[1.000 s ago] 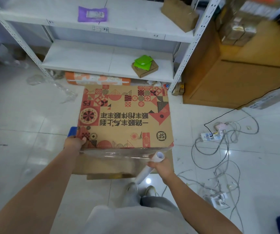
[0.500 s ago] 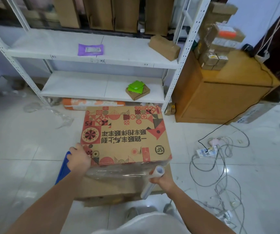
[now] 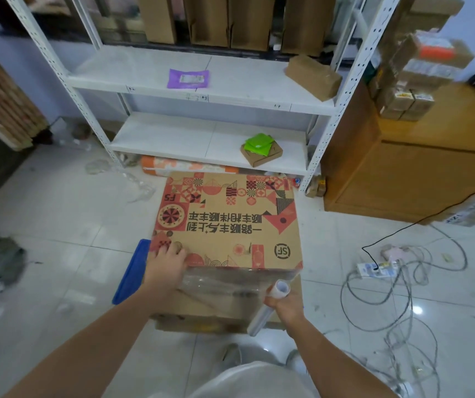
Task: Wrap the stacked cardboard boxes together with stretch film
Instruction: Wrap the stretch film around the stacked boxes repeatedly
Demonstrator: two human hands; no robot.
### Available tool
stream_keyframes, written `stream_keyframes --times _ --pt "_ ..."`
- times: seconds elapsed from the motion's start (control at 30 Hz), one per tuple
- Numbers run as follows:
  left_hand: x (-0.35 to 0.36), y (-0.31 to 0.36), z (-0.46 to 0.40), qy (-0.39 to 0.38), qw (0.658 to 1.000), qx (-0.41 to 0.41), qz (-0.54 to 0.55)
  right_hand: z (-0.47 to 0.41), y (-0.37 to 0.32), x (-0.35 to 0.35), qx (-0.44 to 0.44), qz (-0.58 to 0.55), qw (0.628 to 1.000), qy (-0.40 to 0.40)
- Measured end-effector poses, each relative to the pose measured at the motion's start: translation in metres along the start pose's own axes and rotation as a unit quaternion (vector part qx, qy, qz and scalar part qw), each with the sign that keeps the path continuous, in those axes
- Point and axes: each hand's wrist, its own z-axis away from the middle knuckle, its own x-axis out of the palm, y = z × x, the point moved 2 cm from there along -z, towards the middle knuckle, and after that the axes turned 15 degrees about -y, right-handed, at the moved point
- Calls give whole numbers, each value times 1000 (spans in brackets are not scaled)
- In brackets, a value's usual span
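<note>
Now right grip (image 3: 286,304) clamped round film roll (image 3: 270,301); left hand (image 3: 166,262) flat on boxes (image 3: 227,222).

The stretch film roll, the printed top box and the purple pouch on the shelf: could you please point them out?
stretch film roll (image 3: 270,304), head view, on its middle above the gripping hand.
printed top box (image 3: 230,225), head view, on its top face.
purple pouch (image 3: 188,79), head view, on its label.

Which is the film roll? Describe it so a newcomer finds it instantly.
Start at the big red-patterned cardboard box on the floor before the white shelving. At its near right corner, the right hand holds the film roll, a slim clear tube, unlike the flat brown cartons around it.
</note>
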Motion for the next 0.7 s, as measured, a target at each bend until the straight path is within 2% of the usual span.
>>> stream_keyframes --times 0.1,0.17,0.23,0.47,0.57,0.7 --pt "-1 25 2 -104 992 -28 70 17 -15 0 6 -7 1000 -24" --pt "-1 32 0 -163 984 -35 63 18 -17 -2 3 -1 999 -32" --pt "-1 32 -2 -192 980 -35 45 20 -19 -5 2 12 999 -48" --pt "3 27 -10 -203 978 -38 14 15 -29 -16 -12 38 993 -109" --pt "2 24 -12 -201 979 -41 4 13 -34 -21 -28 86 981 -174" --pt "-2 21 -16 -200 979 -33 -1 8 -36 -32 -54 157 965 -205"
